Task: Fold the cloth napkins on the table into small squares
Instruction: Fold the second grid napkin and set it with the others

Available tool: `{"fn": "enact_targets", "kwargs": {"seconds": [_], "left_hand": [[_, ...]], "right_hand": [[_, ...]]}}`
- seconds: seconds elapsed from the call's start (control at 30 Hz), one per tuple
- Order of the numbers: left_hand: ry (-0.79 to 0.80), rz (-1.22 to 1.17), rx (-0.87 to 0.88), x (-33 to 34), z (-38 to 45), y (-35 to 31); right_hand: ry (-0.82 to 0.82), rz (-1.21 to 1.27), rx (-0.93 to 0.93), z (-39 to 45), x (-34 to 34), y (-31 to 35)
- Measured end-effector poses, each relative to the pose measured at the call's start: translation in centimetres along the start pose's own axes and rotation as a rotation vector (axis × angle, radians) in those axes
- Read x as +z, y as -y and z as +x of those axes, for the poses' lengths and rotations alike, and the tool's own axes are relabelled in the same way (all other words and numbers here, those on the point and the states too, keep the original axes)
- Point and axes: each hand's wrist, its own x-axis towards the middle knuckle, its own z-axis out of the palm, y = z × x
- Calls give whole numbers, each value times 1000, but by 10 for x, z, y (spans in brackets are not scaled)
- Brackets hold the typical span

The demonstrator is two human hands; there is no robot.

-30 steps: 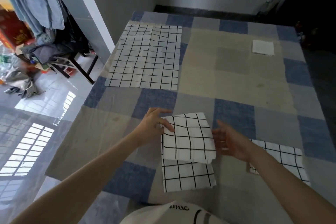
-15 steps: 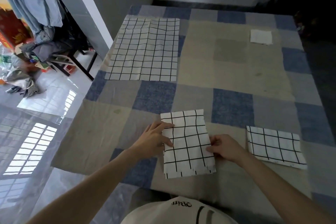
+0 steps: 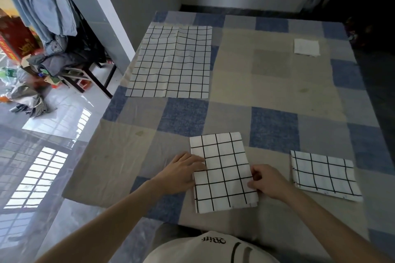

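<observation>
A white napkin with a black grid (image 3: 223, 172) lies folded into a narrow rectangle near the table's front edge. My left hand (image 3: 181, 172) rests flat on its left edge, fingers straight. My right hand (image 3: 267, 180) pinches its right edge with curled fingers. A second folded grid napkin (image 3: 324, 174) lies to the right, apart from my hands. A large unfolded grid napkin (image 3: 171, 62) is spread flat at the far left. A small plain white folded square (image 3: 306, 47) sits at the far right.
The table wears a checked blue, grey and beige cloth (image 3: 273, 83). Left of it stand a white pillar (image 3: 102, 13), a chair piled with clothes (image 3: 64, 62) and a glossy tiled floor (image 3: 42, 156). My cap's brim (image 3: 209, 247) shows at the bottom.
The upper half of the near napkin was brought down over the lower half, and both hands settled on its side edges. The view shifted slightly.
</observation>
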Motion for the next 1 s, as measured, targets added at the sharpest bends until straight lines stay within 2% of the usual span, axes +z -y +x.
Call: {"fn": "enact_targets", "kwargs": {"seconds": [0.37, 0.5, 0.57, 0.63, 0.73, 0.83, 1.0], "left_hand": [[-13, 38, 25, -6, 3, 2], [-68, 81, -27, -6, 22, -8], [-43, 121, -68, -3, 31, -13], [5, 94, -112, -3, 38, -15], [67, 10, -175, -7, 44, -15], [98, -65, -223, -1, 50, -10], [156, 5, -216, 0, 50, 1]], "right_hand": [[58, -131, 2, 1, -3, 13], [139, -442, 114, 9, -13, 24], [58, -577, 147, 13, -19, 40], [-166, -537, 61, 20, -15, 57], [-391, -404, -268, 31, 12, 79], [-384, -365, -514, 45, 49, 84], [-293, -449, -480, 66, 77, 62]]}}
